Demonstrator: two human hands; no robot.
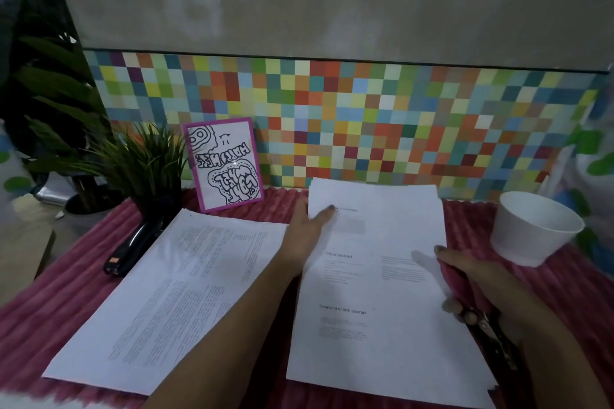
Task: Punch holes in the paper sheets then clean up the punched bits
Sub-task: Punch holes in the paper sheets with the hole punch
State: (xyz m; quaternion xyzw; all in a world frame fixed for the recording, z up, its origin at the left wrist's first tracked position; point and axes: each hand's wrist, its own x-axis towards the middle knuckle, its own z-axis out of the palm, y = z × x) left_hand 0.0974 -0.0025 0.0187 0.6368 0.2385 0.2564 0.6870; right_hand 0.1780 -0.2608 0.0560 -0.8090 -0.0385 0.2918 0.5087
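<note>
R hand [478, 285] curls round a black hand punch [491, 339] at the right edge of the right sheet [375, 276], twd the table's [50, 319] front-right corner. L hand [305, 236] has its thumb on that sheet's far-left edge, fingers hidden under, prob. pinching. To punch well: steady the sheet w/ L, seat the edge fully in the punch, squeeze square. White cup [535, 229] by the table's right edge: nothing seen inside.
</note>
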